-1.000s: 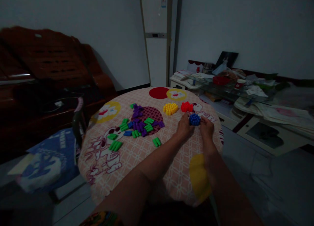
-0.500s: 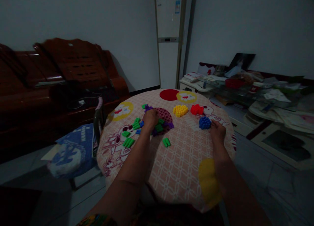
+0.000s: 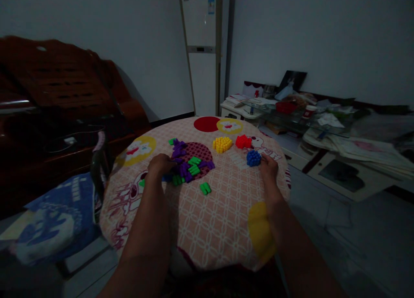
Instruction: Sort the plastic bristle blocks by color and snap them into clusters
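Note:
My left hand (image 3: 161, 164) is over the left side of a loose heap of small plastic pieces. Its fingertips blend into the dark purple pieces (image 3: 178, 148) and blue ones, so their grip is hidden. Green ridged pieces (image 3: 194, 165) lie among the purple ones, and one green piece (image 3: 205, 188) sits apart, nearer to me. My right hand (image 3: 269, 165) rests at the right edge of a compact blue cluster (image 3: 253, 158). Its fingers are drawn together against the cluster; what is between them is too small to see. A yellow cluster (image 3: 222, 144) and a red cluster (image 3: 243, 141) stand behind.
A patterned cloth covers the round table (image 3: 207, 229). At the left stands a chair (image 3: 100, 160) with a blue bag (image 3: 61, 218) on it. A wooden sofa (image 3: 64, 82) is behind. To the right, a low cabinet (image 3: 339, 173) carries papers and clutter.
My left hand has moved left across the heap, uncovering purple and green pieces and covering several on the left. The view has turned right. My right hand stays beside the blue cluster.

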`<state>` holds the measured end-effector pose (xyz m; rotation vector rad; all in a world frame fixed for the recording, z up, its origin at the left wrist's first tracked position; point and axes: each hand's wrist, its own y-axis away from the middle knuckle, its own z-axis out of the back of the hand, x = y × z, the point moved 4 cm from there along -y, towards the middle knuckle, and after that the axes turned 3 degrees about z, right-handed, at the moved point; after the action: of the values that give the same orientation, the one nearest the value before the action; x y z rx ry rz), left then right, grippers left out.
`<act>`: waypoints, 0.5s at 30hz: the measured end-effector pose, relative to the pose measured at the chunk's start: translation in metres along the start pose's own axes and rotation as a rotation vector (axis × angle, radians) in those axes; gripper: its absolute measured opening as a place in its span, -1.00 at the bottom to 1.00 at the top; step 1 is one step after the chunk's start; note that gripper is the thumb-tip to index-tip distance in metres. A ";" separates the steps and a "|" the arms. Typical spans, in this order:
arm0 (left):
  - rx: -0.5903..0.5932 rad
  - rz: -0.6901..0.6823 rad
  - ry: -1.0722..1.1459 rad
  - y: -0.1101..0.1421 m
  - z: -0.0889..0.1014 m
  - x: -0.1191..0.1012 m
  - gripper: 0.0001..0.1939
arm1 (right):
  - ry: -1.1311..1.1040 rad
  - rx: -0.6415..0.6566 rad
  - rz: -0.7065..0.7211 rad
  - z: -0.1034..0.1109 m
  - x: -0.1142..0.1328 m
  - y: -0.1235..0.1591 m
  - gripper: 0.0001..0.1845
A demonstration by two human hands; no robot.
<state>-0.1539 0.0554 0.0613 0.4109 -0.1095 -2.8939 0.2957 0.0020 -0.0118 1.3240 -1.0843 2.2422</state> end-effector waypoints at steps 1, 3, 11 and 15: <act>-0.018 0.017 0.012 0.001 0.003 0.000 -0.78 | -0.007 -0.006 0.004 0.000 0.000 0.000 -0.60; -0.089 0.035 0.047 0.005 0.012 -0.002 -0.79 | -0.026 -0.015 0.007 0.000 -0.001 -0.001 -0.61; -0.099 -0.356 0.505 0.038 0.010 -0.099 -0.84 | -0.133 -0.064 -0.104 0.000 -0.008 -0.002 -0.61; 0.094 -0.675 0.604 0.070 -0.034 -0.186 -0.90 | -0.219 -0.050 -0.153 -0.003 -0.014 -0.003 -0.55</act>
<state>0.0439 0.0272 0.0856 1.5758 -0.0032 -3.2180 0.3025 0.0079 -0.0231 1.6019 -1.0625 1.9840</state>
